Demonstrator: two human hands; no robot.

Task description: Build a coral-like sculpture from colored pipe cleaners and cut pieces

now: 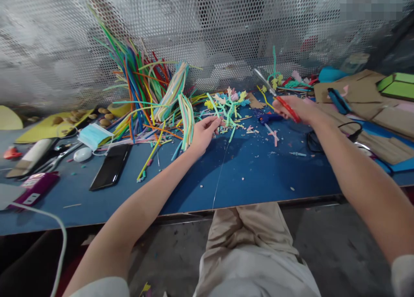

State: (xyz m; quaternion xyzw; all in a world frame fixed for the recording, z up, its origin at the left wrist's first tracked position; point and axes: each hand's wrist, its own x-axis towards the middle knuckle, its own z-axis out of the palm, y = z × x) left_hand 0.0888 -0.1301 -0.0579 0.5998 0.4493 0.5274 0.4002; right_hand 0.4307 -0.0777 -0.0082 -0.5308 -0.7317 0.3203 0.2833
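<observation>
Both forearms outstretched, left hand [203, 133] pinching wire [221, 172], right hand [291, 108] gripping scissors [274, 94]

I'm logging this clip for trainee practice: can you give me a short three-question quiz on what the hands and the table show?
1. True or false: the right hand holds red-handled scissors.
2. Which lies nearest the left hand? A) the black phone B) the pastel stem cluster C) the face mask
3. Fill in: a thin ___ runs from the left hand toward the near edge of the blue table.

Key: 1 true; 2 B; 3 wire.
</observation>
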